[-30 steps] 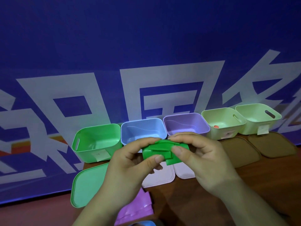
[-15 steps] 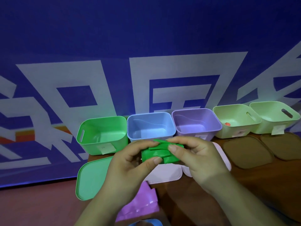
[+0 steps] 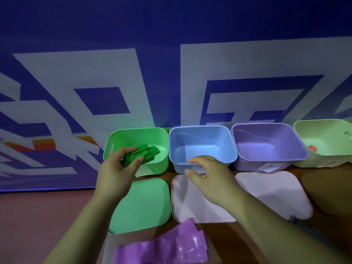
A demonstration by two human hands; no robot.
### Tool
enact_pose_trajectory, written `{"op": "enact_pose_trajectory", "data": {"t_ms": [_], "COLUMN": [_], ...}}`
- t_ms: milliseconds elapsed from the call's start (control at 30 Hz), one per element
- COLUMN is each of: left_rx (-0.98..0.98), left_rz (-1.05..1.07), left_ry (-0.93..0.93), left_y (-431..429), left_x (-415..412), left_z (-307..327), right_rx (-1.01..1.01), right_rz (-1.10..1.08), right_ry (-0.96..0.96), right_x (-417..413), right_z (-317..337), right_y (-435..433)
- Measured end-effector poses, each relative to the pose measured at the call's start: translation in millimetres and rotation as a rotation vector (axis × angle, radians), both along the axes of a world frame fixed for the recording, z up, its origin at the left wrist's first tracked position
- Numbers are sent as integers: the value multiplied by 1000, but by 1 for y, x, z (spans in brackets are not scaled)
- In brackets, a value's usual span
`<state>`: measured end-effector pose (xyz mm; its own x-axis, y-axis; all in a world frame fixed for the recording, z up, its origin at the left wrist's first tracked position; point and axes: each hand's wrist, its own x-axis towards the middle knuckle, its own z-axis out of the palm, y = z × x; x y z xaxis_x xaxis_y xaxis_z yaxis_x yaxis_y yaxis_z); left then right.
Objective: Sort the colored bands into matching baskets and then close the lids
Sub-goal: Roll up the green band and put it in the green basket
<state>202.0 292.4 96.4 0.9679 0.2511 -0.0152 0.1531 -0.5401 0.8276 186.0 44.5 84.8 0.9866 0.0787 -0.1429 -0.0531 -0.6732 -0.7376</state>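
1. grip: my left hand (image 3: 118,166) is clenched on the folded green band (image 3: 142,152), pinched between thumb and fingers.
2. location: the green band sits over the near rim of the green basket (image 3: 137,131), partly within its opening. i cannot tell whether it touches the wall.
3. other hand: my right hand (image 3: 206,172) holds nothing, fingers loosely curled. it hovers at the near wall of the blue basket (image 3: 202,130), above the white lid (image 3: 182,204).
4. row: green basket, blue basket, purple basket (image 3: 266,127) and pale green basket (image 3: 323,123) stand side by side, all uncovered. a small orange item (image 3: 312,148) lies in the pale green basket.
5. lids: the green lid (image 3: 144,204) lies flat before the green basket; a second white lid (image 3: 276,191) lies before the purple basket.
6. loose stock: a purple band (image 3: 163,246) lies crumpled nearest me, just beside the green lid.
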Motion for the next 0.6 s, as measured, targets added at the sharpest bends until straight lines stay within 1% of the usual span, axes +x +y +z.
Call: {"op": "enact_pose_trajectory", "data": {"t_ms": [133,233,367,467,600], "left_rx": [198,339,506,620,649], "left_rz": [-22,-130,-325,-447,-571], "left_ry": [33,82,200,313,421], "left_y": [12,9,2,-5,-15], "left_x": [56,92,129,149,162], "left_z": [-39,-66,-95,-113,-132], "right_rx": [-374,-531,-629,-639,-635], "right_rz": [66,45,47,38,34], "right_ry": [-54,-20,-3,-3,-43], "right_x": [31,39,45,49,55], "right_z": [-44,-76,-98,-104,-109], "right_y": [7,8,6,4,2]}}
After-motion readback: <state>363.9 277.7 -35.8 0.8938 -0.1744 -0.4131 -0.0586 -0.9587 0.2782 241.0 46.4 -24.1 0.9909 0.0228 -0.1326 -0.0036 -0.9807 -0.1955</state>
